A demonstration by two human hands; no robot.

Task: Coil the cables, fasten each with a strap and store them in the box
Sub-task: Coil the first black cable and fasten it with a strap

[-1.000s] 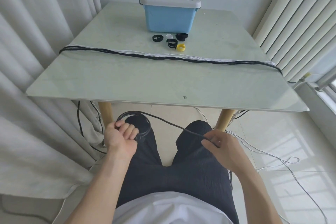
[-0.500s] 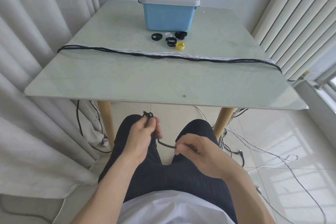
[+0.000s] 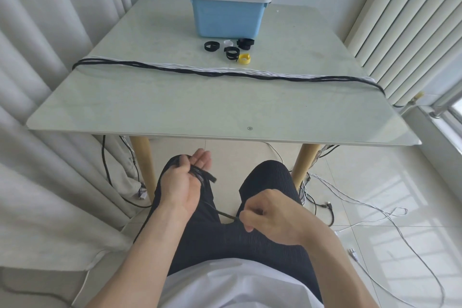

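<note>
- Head view: left hand [image 3: 183, 182] grips the coiled black cable [image 3: 200, 175] over the lap, fingertips partly extended.
- Right hand [image 3: 272, 217] pinches its loose tail, running diagonally between both hands, nearer right.

Bare forearms, white top, dark ribbed trousers

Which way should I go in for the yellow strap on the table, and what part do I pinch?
Pinch the wall of the yellow strap from above, one finger inside the loop, one outside. It lies flat as an open ring with its hole facing up. Come from its right or near side, since a black strap sits close on its left; the cables lie nearer still.
</note>
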